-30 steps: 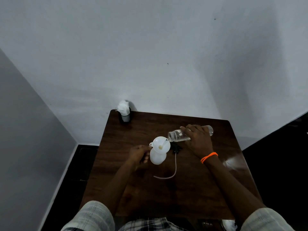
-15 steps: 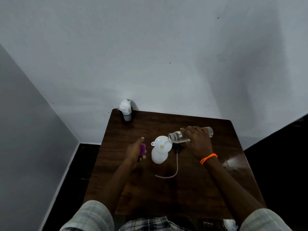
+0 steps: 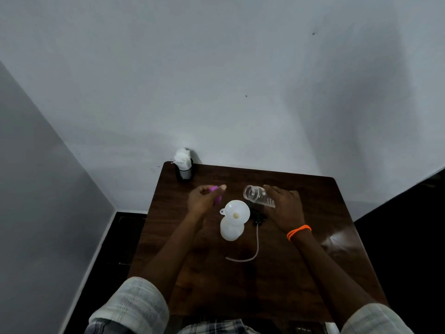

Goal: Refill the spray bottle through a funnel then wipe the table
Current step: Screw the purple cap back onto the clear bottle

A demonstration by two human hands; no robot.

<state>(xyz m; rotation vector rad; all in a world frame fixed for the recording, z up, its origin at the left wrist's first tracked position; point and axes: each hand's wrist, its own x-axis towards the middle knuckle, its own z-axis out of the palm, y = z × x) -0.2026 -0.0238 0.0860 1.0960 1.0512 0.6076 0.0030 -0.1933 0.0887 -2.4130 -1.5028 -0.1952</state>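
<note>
While the white spray bottle [image 3: 231, 229] stood mid-table with the funnel [image 3: 235, 211] seated in its neck, the right hand [image 3: 285, 208] gripped a clear bottle [image 3: 257, 195] tilted just right of the funnel. Left hand [image 3: 203, 201] was closed around a purple cap [image 3: 216, 194]. Sprayer head [image 3: 257, 216] with tube [image 3: 250, 251] lay alongside. Tissue holder [image 3: 184, 168] sat at the far-left corner; the near half of the table [image 3: 277, 297] lay open.

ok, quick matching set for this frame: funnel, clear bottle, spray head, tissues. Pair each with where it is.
1. funnel
2. clear bottle
3. spray head
4. tissues

a. in the black holder at the table's far left corner
b. lying on the table, tube trailing toward the person
c. held in the right hand
d. sitting in the white bottle's neck

Pairs: 1-d, 2-c, 3-b, 4-a
</note>
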